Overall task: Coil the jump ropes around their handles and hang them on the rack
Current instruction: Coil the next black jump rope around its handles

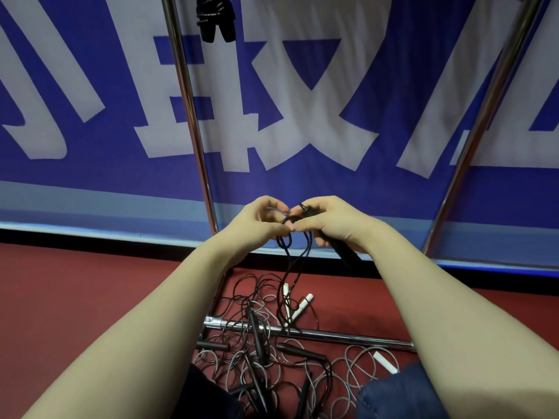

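My right hand (331, 226) grips the black handles (344, 251) of a jump rope, which stick out below the palm. My left hand (257, 225) pinches that rope's thin black cord (286, 258) right beside the right fingers. Two strands of the cord hang down from the hands to a tangled pile of jump ropes (266, 352) on the red floor, with black and white handles. A coiled black rope (215, 18) hangs at the top of the chrome rack (189, 110).
The rack's two slanted chrome poles rise on the left and on the right (481, 131); its base bar (332, 334) lies across the floor under the pile. A blue banner (90, 86) with white characters stands behind. My knees in dark trousers (402, 394) frame the pile.
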`<state>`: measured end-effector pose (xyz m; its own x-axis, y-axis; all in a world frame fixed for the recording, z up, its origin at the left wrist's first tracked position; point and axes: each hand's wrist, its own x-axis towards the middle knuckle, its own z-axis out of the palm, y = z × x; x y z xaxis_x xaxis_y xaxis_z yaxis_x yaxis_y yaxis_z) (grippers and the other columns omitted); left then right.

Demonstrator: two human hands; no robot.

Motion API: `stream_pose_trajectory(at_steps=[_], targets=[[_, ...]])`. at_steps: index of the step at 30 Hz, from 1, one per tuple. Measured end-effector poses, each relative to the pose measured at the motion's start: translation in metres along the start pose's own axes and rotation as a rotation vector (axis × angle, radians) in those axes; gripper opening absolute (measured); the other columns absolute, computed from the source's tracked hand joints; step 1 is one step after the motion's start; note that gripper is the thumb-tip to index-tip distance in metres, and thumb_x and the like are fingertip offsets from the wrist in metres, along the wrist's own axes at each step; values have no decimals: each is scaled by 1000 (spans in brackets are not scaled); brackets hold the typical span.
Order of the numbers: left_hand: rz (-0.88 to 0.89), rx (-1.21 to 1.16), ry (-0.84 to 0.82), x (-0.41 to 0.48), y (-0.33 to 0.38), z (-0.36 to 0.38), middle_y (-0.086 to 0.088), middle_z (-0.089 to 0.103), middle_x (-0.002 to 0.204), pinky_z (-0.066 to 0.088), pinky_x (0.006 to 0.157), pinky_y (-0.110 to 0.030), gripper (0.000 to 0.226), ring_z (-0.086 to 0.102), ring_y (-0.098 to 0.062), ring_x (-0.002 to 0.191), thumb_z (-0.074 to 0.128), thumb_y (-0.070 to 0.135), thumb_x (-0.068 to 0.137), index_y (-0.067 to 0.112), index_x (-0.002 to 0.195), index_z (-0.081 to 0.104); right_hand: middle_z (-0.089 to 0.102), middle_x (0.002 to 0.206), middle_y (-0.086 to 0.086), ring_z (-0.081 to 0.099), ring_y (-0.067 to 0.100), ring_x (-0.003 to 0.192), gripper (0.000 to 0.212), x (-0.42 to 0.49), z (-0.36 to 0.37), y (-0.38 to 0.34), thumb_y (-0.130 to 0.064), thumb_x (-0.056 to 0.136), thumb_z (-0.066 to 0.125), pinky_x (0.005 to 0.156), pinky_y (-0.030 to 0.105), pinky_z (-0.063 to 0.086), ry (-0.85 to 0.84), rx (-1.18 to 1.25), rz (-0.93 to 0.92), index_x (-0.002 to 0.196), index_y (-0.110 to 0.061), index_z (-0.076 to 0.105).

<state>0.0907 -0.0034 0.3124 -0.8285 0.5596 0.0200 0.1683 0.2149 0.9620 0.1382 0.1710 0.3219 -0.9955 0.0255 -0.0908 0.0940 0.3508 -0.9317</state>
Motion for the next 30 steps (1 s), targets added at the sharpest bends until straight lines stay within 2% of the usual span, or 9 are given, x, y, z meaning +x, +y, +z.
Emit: stream_pose_trajectory(at_steps=[4,7,9,14,16,18,21,24,30], targets=[[158,353,85,4,-8,0,3,64,91,48,72,-14,16,62,-12,84,62,6,92,14,105,56,59,63,2,42,15,46,24,-3,-3,3,-30,86,75,44,24,36,33,-265,-40,87,-7,67],[280,628,137,9,-20,7,3,62,92,48,75,-27,7,59,-21,89,50,13,98,16,102,54,47,60,2,36,13,48,23,-3,-4,-4,-25,87,73,42,23,31,121,-84,-103,79,-8,61],[210,799,155,14,-22,10,-3,62,97,46,76,-39,16,57,-29,88,41,17,100,12,107,55,45,58,1,33,11,42,24,-3,-7,-9,-21,88,72,40,22,27,179,60,-143,73,-11,57],[-82,1129,143,20,-39,10,-5,66,104,33,91,-38,25,57,-29,101,38,10,97,19,116,51,43,57,-1,28,9,40,22,-3,-16,-11,-19,92,67,38,21,22,375,381,-147,74,-11,56],[-278,1123,90,21,-53,2,-5,64,103,35,97,-41,21,57,-29,96,37,10,97,22,109,48,42,56,-2,27,8,38,20,-3,-29,-10,-16,93,65,37,20,22,481,555,-152,75,-10,59],[-372,982,103,23,-59,-4,-11,63,109,44,90,-41,21,57,-33,98,34,14,100,17,112,51,44,54,-3,29,8,37,21,-3,-37,-5,-17,93,64,37,19,24,549,524,-153,74,-10,59],[-321,953,399,23,-47,-8,-17,62,119,36,94,-41,30,45,-35,120,33,24,102,16,121,55,49,60,-2,35,9,40,19,-1,-37,8,-22,95,64,41,21,31,663,492,-109,80,-10,61],[-264,832,669,21,-30,-13,-20,60,116,33,93,-45,30,41,-37,118,32,23,101,13,116,56,56,65,0,40,9,41,20,3,-34,16,-24,95,63,41,19,36,738,459,-73,82,-9,62],[-62,932,797,23,-28,-5,-17,44,121,29,84,-40,30,40,-35,110,47,31,100,7,105,64,56,63,-2,42,11,44,21,10,-31,26,-27,95,60,44,22,37,1023,521,-29,82,-12,57]])
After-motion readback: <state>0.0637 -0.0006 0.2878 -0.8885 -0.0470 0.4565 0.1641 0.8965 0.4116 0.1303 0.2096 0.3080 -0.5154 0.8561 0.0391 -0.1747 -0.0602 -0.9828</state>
